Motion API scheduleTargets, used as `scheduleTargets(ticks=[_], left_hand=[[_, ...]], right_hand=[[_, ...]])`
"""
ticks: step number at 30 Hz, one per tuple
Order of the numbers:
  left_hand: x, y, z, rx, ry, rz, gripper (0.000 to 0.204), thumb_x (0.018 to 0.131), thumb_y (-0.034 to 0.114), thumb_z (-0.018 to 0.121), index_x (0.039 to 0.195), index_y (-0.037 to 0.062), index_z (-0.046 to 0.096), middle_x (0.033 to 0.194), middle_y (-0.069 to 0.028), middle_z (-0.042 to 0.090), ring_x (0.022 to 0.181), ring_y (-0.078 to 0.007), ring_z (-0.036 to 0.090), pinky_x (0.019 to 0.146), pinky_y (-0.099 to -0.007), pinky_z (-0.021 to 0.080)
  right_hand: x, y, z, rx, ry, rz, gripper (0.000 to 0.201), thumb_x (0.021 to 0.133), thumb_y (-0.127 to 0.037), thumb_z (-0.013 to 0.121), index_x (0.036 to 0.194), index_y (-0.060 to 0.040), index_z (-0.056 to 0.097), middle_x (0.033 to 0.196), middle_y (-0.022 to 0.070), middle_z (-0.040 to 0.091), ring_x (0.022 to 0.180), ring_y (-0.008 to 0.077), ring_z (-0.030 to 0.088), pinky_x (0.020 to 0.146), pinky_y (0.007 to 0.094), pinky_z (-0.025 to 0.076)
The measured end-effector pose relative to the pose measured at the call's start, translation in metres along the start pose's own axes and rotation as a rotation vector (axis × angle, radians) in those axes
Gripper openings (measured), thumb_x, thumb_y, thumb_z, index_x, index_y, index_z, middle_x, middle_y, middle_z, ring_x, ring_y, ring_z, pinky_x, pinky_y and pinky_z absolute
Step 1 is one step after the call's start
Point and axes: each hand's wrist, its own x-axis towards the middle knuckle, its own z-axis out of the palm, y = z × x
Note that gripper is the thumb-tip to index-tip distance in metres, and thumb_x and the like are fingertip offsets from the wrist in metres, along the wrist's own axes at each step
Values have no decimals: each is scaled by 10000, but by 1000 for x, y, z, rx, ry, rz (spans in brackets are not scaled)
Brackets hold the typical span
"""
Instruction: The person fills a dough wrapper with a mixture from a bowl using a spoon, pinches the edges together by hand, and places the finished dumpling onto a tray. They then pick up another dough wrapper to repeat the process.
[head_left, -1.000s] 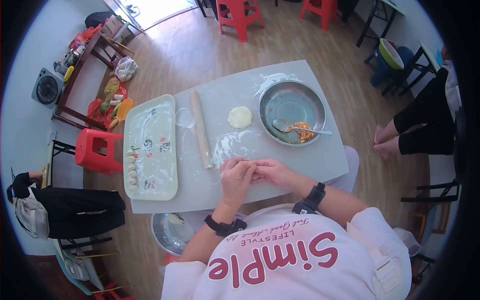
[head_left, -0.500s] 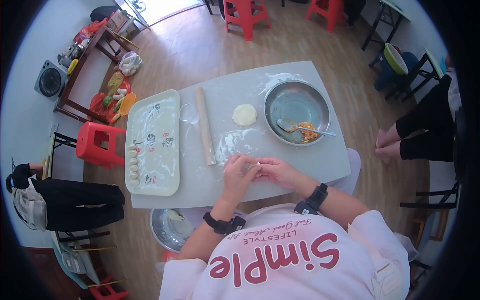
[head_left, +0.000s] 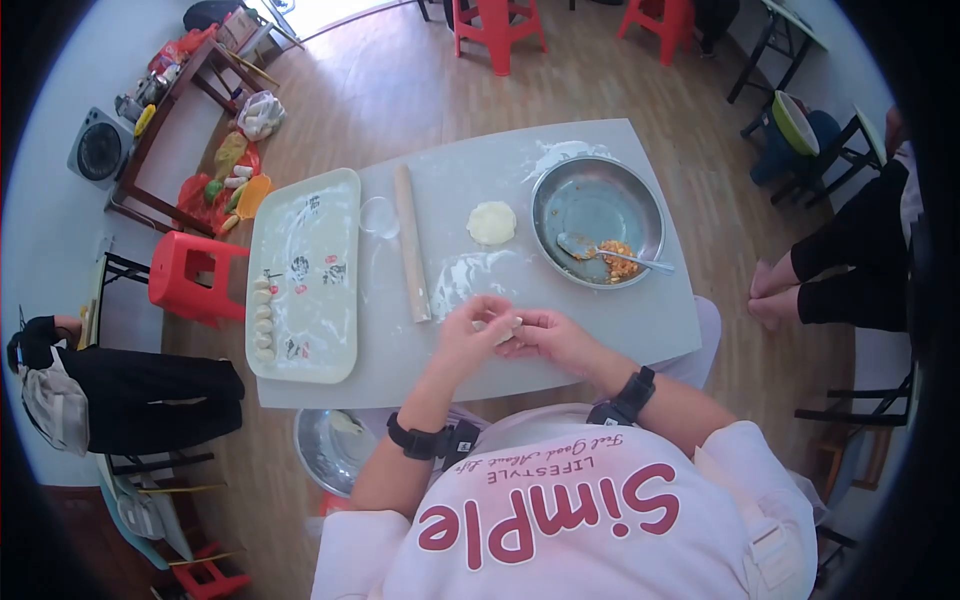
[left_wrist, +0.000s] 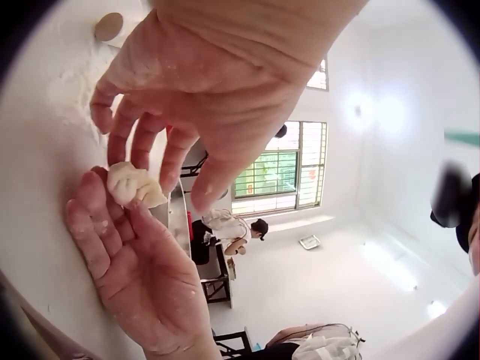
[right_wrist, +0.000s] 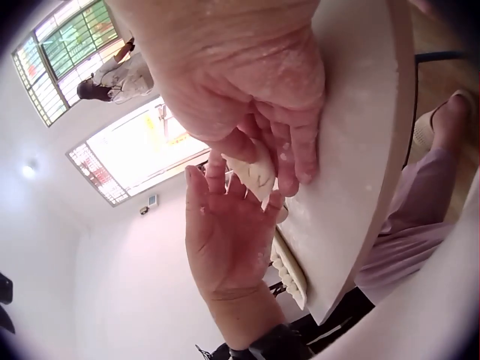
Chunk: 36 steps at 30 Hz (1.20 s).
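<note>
In the head view both hands meet over the near edge of the table. My right hand (head_left: 550,340) pinches a pleated white dumpling (right_wrist: 255,172) between thumb and fingers. My left hand (left_wrist: 202,90) has its fingers loosely extended and its thumb apart. Its fingertips are right at the dumpling's far side in the left wrist view. Beyond the hands lies a flat round dough wrapper (head_left: 491,223). To its right, a steel bowl (head_left: 545,185) contains orange filling (head_left: 620,262) and a spoon (head_left: 640,262).
A rolling pin (head_left: 411,245) and a clear ring-shaped item (head_left: 379,217) lie beside a pale tray (head_left: 325,355), which carries a row of several dumplings (head_left: 263,325). Flour (head_left: 465,277) dusts the table. Below the left edge is a metal basin (head_left: 315,455). Two other people stand at the sides.
The left hand's fingers have loosened and spread from the right hand, bringing the dumpling between them into sight. The right hand has stayed nearly in place.
</note>
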Motion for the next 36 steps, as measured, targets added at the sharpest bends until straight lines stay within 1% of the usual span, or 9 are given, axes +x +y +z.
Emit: scheduleTargets(ticks=[1, 2, 4, 8, 13, 19, 26, 31, 36], left_hand=[[2, -5, -1, -230, 68, -12, 175, 821, 124, 677, 972, 36, 662, 892, -73, 626, 797, -118, 586, 712, -269, 476], [2, -10, -1, -232, 68, -14, 175, 821, 124, 677, 972, 36, 662, 892, -73, 626, 797, -118, 586, 712, -269, 476], [-1, -23, 0, 115, 234, 355, 206, 804, 149, 711, 972, 31, 691, 941, -85, 609, 819, -195, 582, 749, -317, 483], [-8, -37, 14, 231, 293, 401, 267, 784, 132, 728, 1040, 61, 699, 948, -63, 626, 904, -189, 584, 799, -316, 459], [-1, -49, 25, 276, 368, 457, 348, 792, 101, 708, 1139, 84, 686, 1165, -125, 603, 1053, -234, 541, 904, -341, 459], [5, -50, 25, 406, 323, 570, 372, 805, 95, 681, 1176, 101, 671, 1338, -153, 536, 1198, -303, 496, 1010, -371, 403], [1, -39, 22, 378, 245, 563, 428, 794, 194, 713, 1203, 88, 648, 1334, -138, 545, 1302, -326, 436, 1050, -418, 353], [-1, -33, 25, 133, 231, 444, 479, 784, 210, 721, 1234, 79, 622, 1341, -146, 538, 1315, -330, 420, 1054, -432, 355], [6, -32, 19, 346, 167, 504, 364, 803, 157, 691, 1161, 98, 675, 1353, -148, 527, 1336, -342, 388, 1069, -416, 343]], right_hand=[[0, 0, -1, -1, 0, 3, 385, 963, -137, 526, 1311, 21, 478, 1124, 86, 604, 959, 154, 626, 909, 310, 506], [1, 2, -3, 53, -8, -18, 393, 968, -144, 520, 1322, 17, 464, 1130, 90, 600, 973, 164, 625, 917, 318, 502], [1, 3, -5, 107, -15, -40, 401, 974, -152, 514, 1333, 14, 449, 1137, 95, 595, 988, 174, 625, 924, 326, 499], [1, 4, -6, 139, -41, -80, 401, 982, -150, 497, 1346, 4, 430, 1175, 98, 575, 1043, 172, 599, 949, 344, 486], [1, 5, -7, 124, -5, -109, 402, 978, -133, 494, 1351, 1, 422, 1178, 94, 569, 1055, 164, 588, 957, 360, 484], [3, 10, -13, 140, -33, -114, 419, 969, -120, 500, 1359, -2, 402, 1176, 96, 569, 1049, 165, 592, 961, 370, 485], [0, 3, -3, 211, -13, -95, 419, 969, -102, 491, 1365, -5, 392, 1200, 105, 563, 1074, 178, 593, 967, 358, 481], [0, 7, -7, 176, -15, -94, 422, 963, -82, 497, 1363, 3, 389, 1221, 115, 557, 1093, 191, 590, 964, 350, 487], [-1, 4, -3, 15, -27, -138, 463, 920, -7, 553, 1356, -10, 397, 1228, 116, 549, 1141, 197, 562, 997, 362, 471]])
